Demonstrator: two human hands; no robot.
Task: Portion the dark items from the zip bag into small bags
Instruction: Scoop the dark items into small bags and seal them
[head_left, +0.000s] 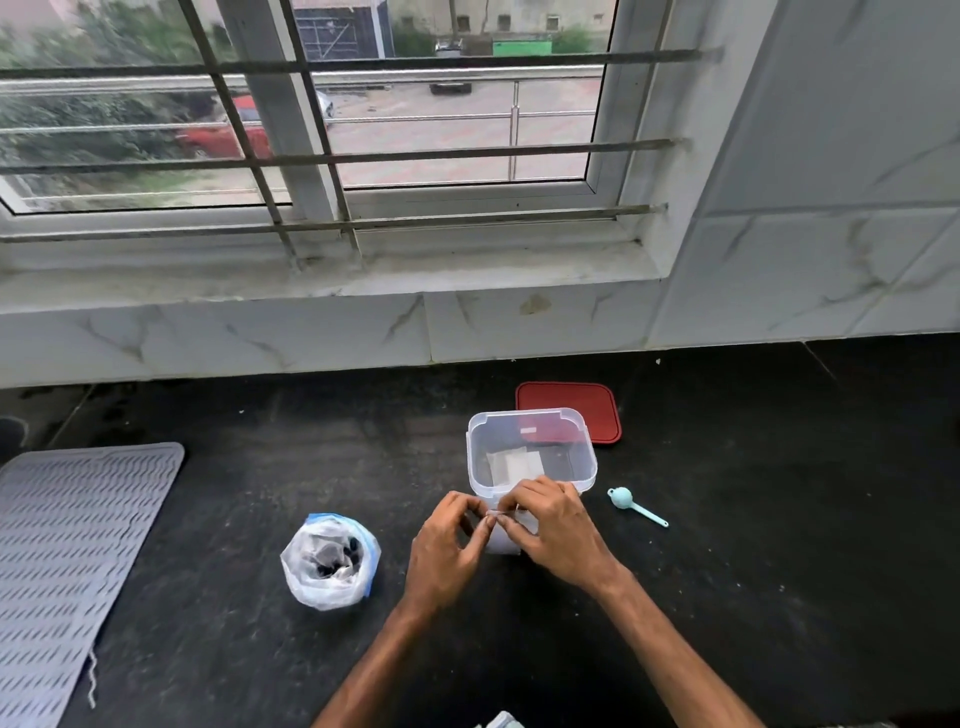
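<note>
A zip bag (330, 561) with a blue rim stands open on the black counter, dark items showing inside. To its right, my left hand (447, 545) and my right hand (550, 530) both pinch the top edge of a small clear bag (501, 543), fingertips close together. The small bag hangs just in front of a clear plastic container (530, 447) that holds more small bags lying flat. What is inside the held bag is hidden by my fingers.
A red lid (569, 410) lies behind the container. A small teal scoop (634, 505) rests to the right. A grey ridged mat (67, 561) covers the left counter. A tiled wall and window sill run along the back.
</note>
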